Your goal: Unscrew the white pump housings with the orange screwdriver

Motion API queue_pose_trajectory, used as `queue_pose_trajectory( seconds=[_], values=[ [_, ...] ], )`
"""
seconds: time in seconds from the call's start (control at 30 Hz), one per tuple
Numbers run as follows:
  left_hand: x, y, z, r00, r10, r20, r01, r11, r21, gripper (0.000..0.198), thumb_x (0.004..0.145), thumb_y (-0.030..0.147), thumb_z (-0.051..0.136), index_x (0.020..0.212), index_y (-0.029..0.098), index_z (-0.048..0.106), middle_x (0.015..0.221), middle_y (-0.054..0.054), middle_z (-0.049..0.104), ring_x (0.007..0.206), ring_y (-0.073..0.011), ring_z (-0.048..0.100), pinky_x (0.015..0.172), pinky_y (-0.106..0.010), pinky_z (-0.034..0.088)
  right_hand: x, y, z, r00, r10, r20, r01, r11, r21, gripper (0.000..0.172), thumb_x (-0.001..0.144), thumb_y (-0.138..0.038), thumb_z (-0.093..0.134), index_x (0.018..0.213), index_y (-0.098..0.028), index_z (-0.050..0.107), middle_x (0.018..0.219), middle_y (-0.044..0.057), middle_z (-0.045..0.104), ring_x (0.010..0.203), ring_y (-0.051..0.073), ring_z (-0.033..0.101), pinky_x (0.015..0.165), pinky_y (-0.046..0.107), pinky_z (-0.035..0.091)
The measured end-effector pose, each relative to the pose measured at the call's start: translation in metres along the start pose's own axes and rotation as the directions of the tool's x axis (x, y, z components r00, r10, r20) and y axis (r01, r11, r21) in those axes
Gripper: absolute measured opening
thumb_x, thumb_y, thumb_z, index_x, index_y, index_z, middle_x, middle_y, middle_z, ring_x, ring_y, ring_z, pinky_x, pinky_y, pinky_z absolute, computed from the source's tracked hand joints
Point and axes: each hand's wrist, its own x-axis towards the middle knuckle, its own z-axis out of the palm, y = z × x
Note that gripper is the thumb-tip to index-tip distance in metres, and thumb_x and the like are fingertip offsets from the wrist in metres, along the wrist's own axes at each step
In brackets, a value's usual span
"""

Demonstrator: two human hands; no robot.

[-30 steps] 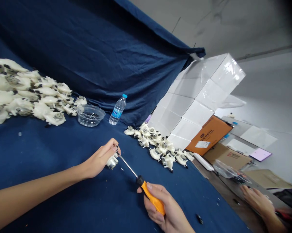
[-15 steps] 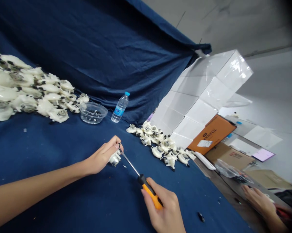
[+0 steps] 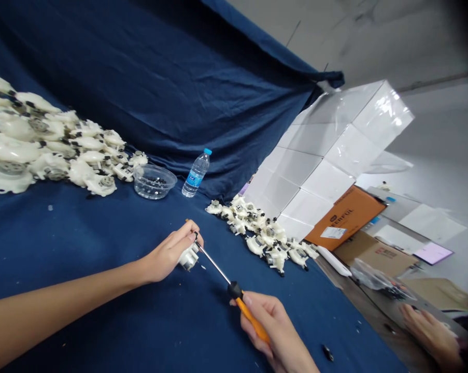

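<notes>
My left hand (image 3: 170, 254) is closed around a small white plastic housing with a metal part (image 3: 188, 257), low over the blue cloth; the fingers cover much of it. In my right hand (image 3: 274, 324) is a screwdriver (image 3: 253, 317) with an orange and black handle. Its shaft slants up and left, and the tip meets a small black piece (image 3: 196, 237) at the left fingertips. Whether a screw sits under the tip I cannot tell.
White housings are heaped at left (image 3: 43, 140) and in a smaller pile (image 3: 267, 233) at right. Between them stand a clear bowl (image 3: 155, 182) with small black parts and a water bottle (image 3: 196, 173). White boxes (image 3: 319, 160) rise behind. Another person's hand (image 3: 431, 331) is far right.
The right-hand fingers have shifted around the screwdriver handle, which looks turned, showing less black. The tip stays at the housing. The whole view has slid slightly.
</notes>
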Motion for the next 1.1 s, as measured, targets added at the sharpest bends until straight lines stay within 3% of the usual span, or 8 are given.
queue_pose_trajectory(
  seconds=[0.1,0.23,0.4,0.57,0.7,0.83,1.0,1.1],
  values=[
    [0.001,-0.002,0.0,1.0,-0.024,0.0,0.024,0.999,-0.028,0.024,0.097,0.041,0.035,0.091,0.02,0.047,0.083,-0.001,0.055,0.058,-0.0113,0.046,0.051,-0.023,0.043,-0.003,0.006,0.002,0.93,-0.334,-0.154,0.262,0.894,-0.364,0.031,0.079,-0.045,0.07,0.089,-0.016,0.077,0.063,0.006,0.065,0.051,0.014,0.053,0.048,0.024,0.043],
    [0.003,-0.005,-0.001,1.0,-0.028,0.003,0.028,0.997,-0.075,0.024,0.096,0.042,0.036,0.092,0.02,0.046,0.086,-0.002,0.056,0.06,-0.0119,0.048,0.052,-0.024,0.044,-0.005,0.009,-0.001,0.766,-0.63,-0.127,0.453,0.67,-0.589,0.03,0.076,-0.033,0.073,0.102,-0.018,0.077,0.08,0.011,0.072,0.069,0.023,0.063,0.071,0.035,0.05],
    [0.002,-0.004,-0.001,0.999,-0.013,-0.033,0.011,0.997,-0.074,0.024,0.096,0.041,0.037,0.091,0.019,0.046,0.086,-0.003,0.056,0.062,-0.0116,0.048,0.053,-0.023,0.044,-0.002,-0.002,-0.004,0.997,-0.005,-0.078,0.023,0.974,0.227,0.037,0.078,-0.043,0.069,0.104,-0.017,0.073,0.065,0.002,0.061,0.038,0.004,0.038,0.038,0.017,0.029],
    [-0.002,0.0,0.0,1.0,0.001,-0.002,-0.001,0.999,-0.05,0.025,0.097,0.041,0.035,0.091,0.019,0.047,0.082,-0.001,0.055,0.057,-0.0104,0.046,0.05,-0.023,0.043,0.0,-0.005,0.0,0.943,0.222,0.247,-0.296,0.897,0.328,0.041,0.085,-0.051,0.058,0.088,-0.012,0.072,0.043,-0.006,0.042,0.029,0.0,0.015,0.03,0.015,0.009],
    [-0.002,0.0,-0.001,1.0,-0.013,0.005,0.014,0.999,-0.031,0.024,0.097,0.04,0.036,0.091,0.019,0.047,0.081,-0.001,0.056,0.056,-0.0098,0.047,0.05,-0.022,0.043,-0.003,0.008,-0.001,0.976,-0.217,-0.033,0.204,0.951,-0.231,0.038,0.085,-0.049,0.061,0.088,-0.013,0.074,0.048,-0.001,0.053,0.035,0.006,0.038,0.034,0.017,0.029],
    [0.001,-0.005,-0.002,0.999,-0.04,0.005,0.04,0.998,-0.056,0.023,0.096,0.042,0.037,0.094,0.02,0.044,0.087,-0.002,0.059,0.056,-0.0101,0.047,0.047,-0.022,0.043,-0.007,0.017,-0.004,0.711,-0.702,-0.033,0.516,0.553,-0.655,0.029,0.08,-0.027,0.069,0.107,-0.017,0.074,0.081,0.011,0.072,0.068,0.021,0.066,0.063,0.029,0.051],
    [0.001,-0.004,-0.001,0.998,-0.008,-0.069,0.008,1.0,-0.008,0.022,0.096,0.04,0.038,0.089,0.02,0.045,0.083,-0.001,0.057,0.058,-0.0106,0.047,0.051,-0.022,0.042,-0.005,0.004,-0.004,0.978,-0.177,-0.108,0.18,0.983,0.023,0.034,0.078,-0.043,0.069,0.101,-0.019,0.075,0.073,0.005,0.065,0.041,0.007,0.049,0.039,0.019,0.036],
    [-0.001,0.001,0.001,0.996,0.038,-0.085,-0.033,0.997,0.068,0.022,0.097,0.036,0.037,0.086,0.019,0.047,0.079,0.001,0.055,0.057,-0.0096,0.044,0.053,-0.022,0.039,-0.002,-0.006,-0.005,0.981,0.131,0.142,-0.175,0.911,0.372,0.041,0.079,-0.05,0.065,0.097,-0.014,0.073,0.063,0.002,0.059,0.03,0.0,0.03,0.03,0.015,0.018]
  ],
)
